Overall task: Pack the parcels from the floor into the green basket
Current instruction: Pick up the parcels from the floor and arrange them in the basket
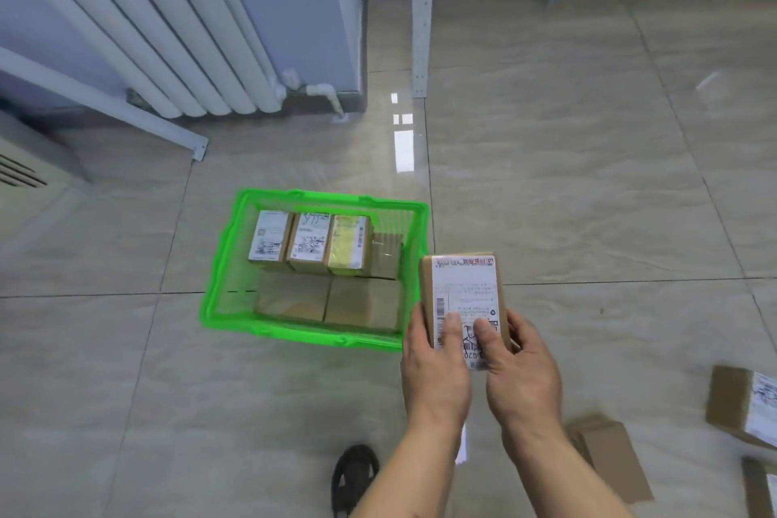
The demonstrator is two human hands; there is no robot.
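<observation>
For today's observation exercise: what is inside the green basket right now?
Inside the green basket stand three labelled parcels in the far row beside a plain box, with two plain boxes nearer. Whatever lies beneath them is covered.

Bright, even light; glare on floor (404, 147); edges perhaps warped.
</observation>
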